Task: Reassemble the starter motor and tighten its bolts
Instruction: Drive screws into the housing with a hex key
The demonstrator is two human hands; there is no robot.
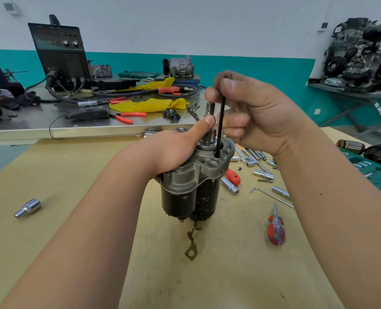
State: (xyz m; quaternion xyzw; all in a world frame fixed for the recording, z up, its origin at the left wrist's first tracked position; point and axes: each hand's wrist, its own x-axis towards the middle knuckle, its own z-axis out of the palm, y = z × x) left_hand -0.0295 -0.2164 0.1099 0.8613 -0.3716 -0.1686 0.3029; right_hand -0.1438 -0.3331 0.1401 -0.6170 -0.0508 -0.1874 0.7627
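the left hand (pixel 180 148) has its fingers hidden behind the starter motor (pixel 191 181), only the thumb shows. the black hex key (pixel 220 126) has its top buried in the right hand (pixel 258 112) and its tip lost down a hole in the housing. both forearms run off the bottom edge. the green socket case (pixel 379 175) is cut by the right edge, and the welder (pixel 60 52) panel markings are too blurred to read.
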